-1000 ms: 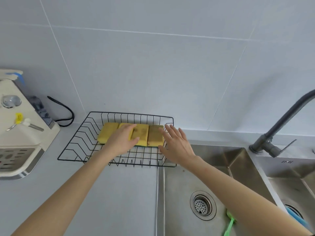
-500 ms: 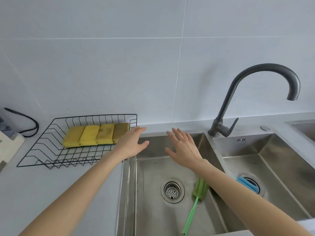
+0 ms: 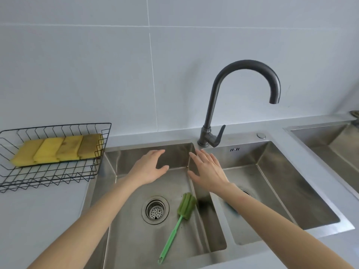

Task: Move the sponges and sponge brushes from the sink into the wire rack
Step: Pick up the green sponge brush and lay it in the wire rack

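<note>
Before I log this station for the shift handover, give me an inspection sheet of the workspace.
Surface: grey countertop, bare beside the wire rack.
Job's things: four yellow sponges side by side in the rack; green sponge brush lying in the left sink basin; something blue in the right basin, mostly hidden by the forearm.
Clutter: nothing seen.
Grippers: left hand and right hand open, empty, over the sink.
Cables: nothing seen.
Surroundings: dark faucet, tiled wall, another basin at far right.
</note>
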Demonstrator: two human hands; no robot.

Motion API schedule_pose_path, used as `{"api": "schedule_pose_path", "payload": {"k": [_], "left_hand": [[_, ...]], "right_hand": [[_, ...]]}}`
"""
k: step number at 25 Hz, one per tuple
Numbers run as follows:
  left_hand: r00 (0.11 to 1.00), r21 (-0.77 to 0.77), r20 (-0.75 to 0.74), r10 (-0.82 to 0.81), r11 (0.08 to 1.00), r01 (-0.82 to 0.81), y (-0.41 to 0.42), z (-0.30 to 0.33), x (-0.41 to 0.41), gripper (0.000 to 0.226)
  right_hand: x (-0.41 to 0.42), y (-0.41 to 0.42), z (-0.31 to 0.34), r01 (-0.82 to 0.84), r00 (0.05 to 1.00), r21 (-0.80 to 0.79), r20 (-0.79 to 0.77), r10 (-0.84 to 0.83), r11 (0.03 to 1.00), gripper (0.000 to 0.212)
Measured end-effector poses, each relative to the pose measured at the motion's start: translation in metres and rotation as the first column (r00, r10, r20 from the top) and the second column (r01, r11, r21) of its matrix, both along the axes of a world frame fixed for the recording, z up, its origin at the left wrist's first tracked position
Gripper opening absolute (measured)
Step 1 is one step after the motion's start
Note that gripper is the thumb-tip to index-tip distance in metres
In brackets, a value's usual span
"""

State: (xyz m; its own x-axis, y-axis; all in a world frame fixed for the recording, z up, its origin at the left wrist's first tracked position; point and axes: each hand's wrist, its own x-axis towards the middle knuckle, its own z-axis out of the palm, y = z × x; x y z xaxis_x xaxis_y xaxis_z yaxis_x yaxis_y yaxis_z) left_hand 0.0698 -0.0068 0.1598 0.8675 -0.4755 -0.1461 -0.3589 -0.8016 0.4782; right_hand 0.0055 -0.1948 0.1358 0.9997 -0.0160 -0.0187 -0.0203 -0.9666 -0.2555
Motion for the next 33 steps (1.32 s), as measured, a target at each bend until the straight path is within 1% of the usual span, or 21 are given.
{"api": "schedule_pose_path", "payload": {"k": [6, 9, 13, 16, 19, 22, 25, 28, 31, 33], "left_hand": [[0.995, 0.039, -0.101, 0.025, 0.999, -0.021, -0.030, -0.031, -0.010, 0.063], [0.988, 0.058, -0.145, 0.048, 0.998, -0.040, -0.033, -0.049, -0.012, 0.063], [0.964, 0.099, -0.250, 0.090, 0.993, -0.067, -0.031, -0.079, -0.016, 0.064], [0.936, 0.138, -0.330, 0.126, 0.987, -0.084, -0.024, -0.106, -0.019, 0.065], [0.916, 0.164, -0.380, 0.131, 0.984, -0.072, -0.017, -0.130, -0.024, 0.063], [0.875, 0.183, -0.463, 0.137, 0.981, -0.057, -0.014, -0.152, -0.029, 0.065], [0.844, 0.177, -0.518, 0.135, 0.983, -0.049, -0.014, -0.173, -0.036, 0.063], [0.817, 0.193, -0.558, 0.145, 0.980, -0.042, -0.016, -0.190, -0.045, 0.061], [0.782, 0.232, -0.599, 0.173, 0.972, -0.037, -0.017, -0.205, -0.052, 0.060], [0.770, 0.252, -0.611, 0.184, 0.967, -0.031, -0.017, -0.212, -0.054, 0.059]], "right_hand": [[-0.006, -0.027, -0.022, -0.050, 0.997, 0.013, -0.061, 0.051, 0.999, 0.063], [-0.004, -0.029, -0.035, -0.087, 0.991, 0.015, -0.102, 0.088, 0.996, 0.064], [0.003, -0.021, -0.053, -0.164, 0.972, 0.014, -0.169, 0.164, 0.986, 0.065], [0.009, -0.011, -0.068, -0.214, 0.947, 0.018, -0.243, 0.212, 0.977, 0.065], [0.011, -0.001, -0.086, -0.250, 0.916, 0.008, -0.321, 0.239, 0.968, 0.066], [0.012, 0.005, -0.108, -0.294, 0.873, -0.008, -0.409, 0.266, 0.956, 0.064], [0.014, 0.010, -0.130, -0.347, 0.827, -0.030, -0.482, 0.290, 0.938, 0.061], [0.018, 0.013, -0.147, -0.381, 0.793, -0.057, -0.534, 0.294, 0.923, 0.058], [0.021, 0.013, -0.159, -0.414, 0.759, -0.099, -0.586, 0.284, 0.905, 0.060], [0.021, 0.014, -0.165, -0.413, 0.759, -0.119, -0.593, 0.269, 0.903, 0.059]]}}
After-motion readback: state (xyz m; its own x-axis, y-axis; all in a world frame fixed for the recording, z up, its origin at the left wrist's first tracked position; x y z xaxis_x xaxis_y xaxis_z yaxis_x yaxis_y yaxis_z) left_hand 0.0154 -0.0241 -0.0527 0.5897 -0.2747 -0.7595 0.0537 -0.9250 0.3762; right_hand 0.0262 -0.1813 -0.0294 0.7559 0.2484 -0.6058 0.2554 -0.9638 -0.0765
